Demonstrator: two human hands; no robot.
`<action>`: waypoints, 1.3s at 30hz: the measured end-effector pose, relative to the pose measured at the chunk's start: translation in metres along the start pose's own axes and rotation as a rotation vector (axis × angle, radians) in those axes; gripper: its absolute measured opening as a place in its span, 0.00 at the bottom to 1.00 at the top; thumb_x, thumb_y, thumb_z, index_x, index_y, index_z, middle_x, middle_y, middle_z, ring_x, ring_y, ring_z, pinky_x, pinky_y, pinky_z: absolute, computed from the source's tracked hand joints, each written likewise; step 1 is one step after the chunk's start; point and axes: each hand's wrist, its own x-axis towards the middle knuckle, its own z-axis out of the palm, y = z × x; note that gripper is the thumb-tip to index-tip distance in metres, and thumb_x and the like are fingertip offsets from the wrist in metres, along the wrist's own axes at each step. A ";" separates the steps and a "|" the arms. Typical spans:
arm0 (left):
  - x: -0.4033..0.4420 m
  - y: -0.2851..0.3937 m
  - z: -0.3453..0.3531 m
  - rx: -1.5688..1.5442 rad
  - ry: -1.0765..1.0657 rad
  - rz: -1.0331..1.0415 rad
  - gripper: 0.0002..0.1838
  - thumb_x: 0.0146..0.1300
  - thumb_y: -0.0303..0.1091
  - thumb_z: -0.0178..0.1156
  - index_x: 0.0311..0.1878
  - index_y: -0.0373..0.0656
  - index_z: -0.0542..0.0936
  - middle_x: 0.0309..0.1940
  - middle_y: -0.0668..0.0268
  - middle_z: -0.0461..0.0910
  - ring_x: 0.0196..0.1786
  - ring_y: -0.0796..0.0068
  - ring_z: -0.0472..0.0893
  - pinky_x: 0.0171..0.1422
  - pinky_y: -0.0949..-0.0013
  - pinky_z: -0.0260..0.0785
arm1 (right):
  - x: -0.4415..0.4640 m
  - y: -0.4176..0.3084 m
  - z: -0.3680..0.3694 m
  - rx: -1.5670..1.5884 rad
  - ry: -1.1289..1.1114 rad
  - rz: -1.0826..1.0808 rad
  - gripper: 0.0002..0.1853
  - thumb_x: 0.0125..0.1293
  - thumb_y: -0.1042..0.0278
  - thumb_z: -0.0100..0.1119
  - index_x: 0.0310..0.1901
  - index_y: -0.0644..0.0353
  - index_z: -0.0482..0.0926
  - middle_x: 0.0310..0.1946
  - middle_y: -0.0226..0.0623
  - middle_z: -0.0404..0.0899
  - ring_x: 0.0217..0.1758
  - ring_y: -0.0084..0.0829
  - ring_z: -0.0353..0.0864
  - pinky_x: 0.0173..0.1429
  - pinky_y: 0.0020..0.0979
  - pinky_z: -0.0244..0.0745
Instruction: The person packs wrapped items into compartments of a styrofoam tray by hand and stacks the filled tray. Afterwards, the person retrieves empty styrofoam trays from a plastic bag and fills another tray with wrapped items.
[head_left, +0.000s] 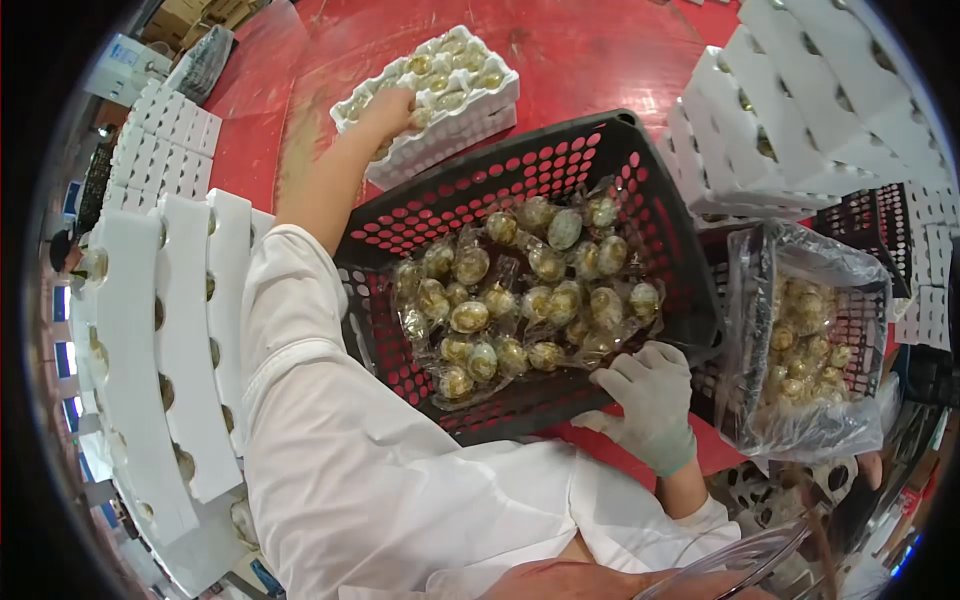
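"What's the biggest thing on your feed?"

"I have a red table (pixel 600 50) spreading to the far side, and on it a black basket (pixel 670 240) with perforated walls, set at an angle in the middle."

"And around that?"

"To the left I see a tall stack of white trays (pixel 140 370); at the far right, I pick out a second stack (pixel 800 130). Just beside the black basket, to its right, I get a lined basket (pixel 745 330), smaller, draped in clear plastic."

"Next size down?"

"A foam tray (pixel 450 145), white, on the table beyond the black basket's far left side."

"How are the hands?"

"I see the right hand (pixel 645 405), gloved, at the black basket's near right rim, thumb and fingers apart. The left hand (pixel 395 108), bare, reaches over the foam tray's left end; I can't tell whether its fingers are clamped on anything."

"Smallest?"

"Wrapped eggs (pixel 468 316), heaped loose in the black basket. I also see eggs in the foam tray and the lined basket."
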 end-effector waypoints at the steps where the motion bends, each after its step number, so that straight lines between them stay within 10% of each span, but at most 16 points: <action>1: 0.003 -0.001 0.001 0.014 -0.025 -0.005 0.17 0.43 0.33 0.74 0.35 0.39 0.79 0.34 0.52 0.81 0.41 0.52 0.81 0.44 0.55 0.72 | 0.000 0.001 0.003 -0.003 0.009 -0.001 0.25 0.39 0.42 0.70 0.31 0.54 0.80 0.27 0.29 0.74 0.34 0.34 0.73 0.51 0.39 0.67; 12: 0.000 -0.001 0.012 0.088 0.081 0.116 0.14 0.45 0.31 0.69 0.34 0.35 0.78 0.38 0.47 0.81 0.45 0.44 0.80 0.48 0.51 0.73 | -0.001 0.003 0.001 0.018 0.007 0.000 0.24 0.40 0.42 0.70 0.29 0.54 0.78 0.30 0.32 0.74 0.37 0.36 0.74 0.51 0.41 0.67; 16: -0.007 -0.012 0.016 0.055 0.140 0.099 0.24 0.45 0.37 0.71 0.47 0.40 0.80 0.45 0.49 0.81 0.50 0.47 0.80 0.56 0.53 0.72 | -0.012 0.004 0.003 0.040 0.056 -0.008 0.22 0.39 0.46 0.72 0.29 0.54 0.77 0.31 0.32 0.75 0.40 0.37 0.75 0.53 0.41 0.67; 20: -0.041 0.034 -0.054 -0.047 0.244 -0.151 0.28 0.51 0.42 0.70 0.55 0.42 0.78 0.48 0.51 0.81 0.55 0.50 0.79 0.60 0.55 0.70 | -0.016 0.002 0.005 -0.008 0.098 -0.026 0.22 0.41 0.45 0.72 0.27 0.54 0.78 0.31 0.33 0.77 0.41 0.37 0.76 0.53 0.41 0.66; 24: -0.091 0.093 -0.116 -0.838 0.213 -0.021 0.20 0.67 0.39 0.60 0.58 0.40 0.78 0.50 0.62 0.82 0.52 0.73 0.80 0.59 0.69 0.71 | -0.014 -0.003 0.003 -0.061 0.107 -0.011 0.21 0.44 0.43 0.70 0.27 0.53 0.81 0.29 0.32 0.78 0.41 0.37 0.77 0.52 0.41 0.66; 26: -0.174 0.184 -0.163 -0.965 0.408 0.052 0.16 0.65 0.35 0.60 0.54 0.41 0.80 0.48 0.64 0.83 0.49 0.76 0.80 0.57 0.71 0.72 | -0.014 -0.009 0.004 -0.034 0.125 -0.016 0.18 0.46 0.46 0.71 0.29 0.52 0.83 0.30 0.32 0.79 0.41 0.38 0.78 0.51 0.41 0.66; 27: -0.239 0.245 -0.226 -0.526 0.314 -0.019 0.14 0.62 0.31 0.61 0.51 0.43 0.81 0.45 0.66 0.84 0.48 0.77 0.80 0.54 0.71 0.72 | -0.011 -0.014 0.003 -0.051 0.161 -0.040 0.17 0.47 0.47 0.71 0.29 0.52 0.83 0.31 0.32 0.80 0.41 0.38 0.78 0.51 0.42 0.66; 28: -0.249 0.242 -0.199 -0.973 0.329 0.002 0.15 0.57 0.28 0.64 0.49 0.43 0.81 0.41 0.66 0.83 0.47 0.75 0.80 0.52 0.70 0.72 | -0.010 -0.015 0.002 -0.043 0.144 -0.067 0.17 0.46 0.49 0.71 0.31 0.52 0.83 0.31 0.33 0.80 0.42 0.39 0.78 0.50 0.42 0.66; 31: -0.323 0.250 -0.232 -0.509 0.691 0.367 0.15 0.54 0.28 0.67 0.45 0.42 0.79 0.45 0.63 0.80 0.48 0.62 0.79 0.50 0.61 0.72 | -0.012 -0.015 -0.002 -0.114 0.054 -0.064 0.17 0.45 0.53 0.73 0.32 0.54 0.83 0.32 0.33 0.79 0.44 0.39 0.77 0.50 0.42 0.66; 39: -0.492 0.180 -0.303 -0.100 1.210 -0.139 0.13 0.54 0.22 0.64 0.44 0.43 0.81 0.42 0.63 0.80 0.46 0.63 0.79 0.52 0.67 0.70 | -0.014 -0.016 -0.002 -0.174 0.107 -0.179 0.17 0.51 0.51 0.70 0.33 0.56 0.81 0.35 0.33 0.80 0.45 0.41 0.76 0.52 0.44 0.67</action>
